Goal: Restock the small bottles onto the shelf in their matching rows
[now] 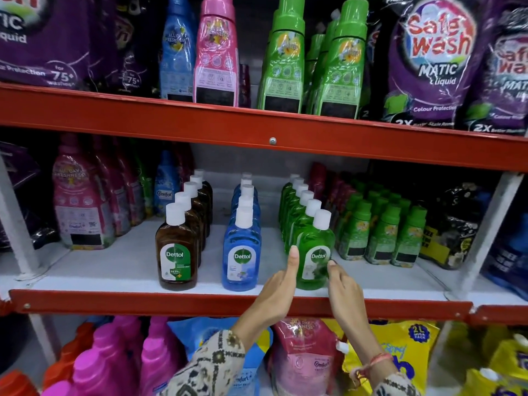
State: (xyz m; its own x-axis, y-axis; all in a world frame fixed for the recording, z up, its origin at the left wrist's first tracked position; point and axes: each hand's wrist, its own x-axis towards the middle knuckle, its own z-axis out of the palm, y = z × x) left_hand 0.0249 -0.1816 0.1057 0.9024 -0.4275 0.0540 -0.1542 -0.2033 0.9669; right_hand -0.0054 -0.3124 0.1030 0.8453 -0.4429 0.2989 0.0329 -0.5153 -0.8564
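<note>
Three rows of small white-capped Dettol bottles stand on the middle shelf [128,264]: a brown row fronted by a brown bottle [177,250], a blue row fronted by a blue bottle [241,252], and a green row fronted by a green bottle [314,252]. My left hand [278,290] rests its thumb against the left side of the front green bottle. My right hand [344,290] touches that bottle's right side with its fingertips. The bottle stands upright on the shelf between both hands, at the front edge.
Small green fabric-conditioner bottles [380,232] crowd the right of the green row. Pink pouches [80,207] stand at the left. A red shelf rail [228,305] runs along the front edge; another red rail [257,130] overhangs above. Pouches and pink bottles fill the shelf below.
</note>
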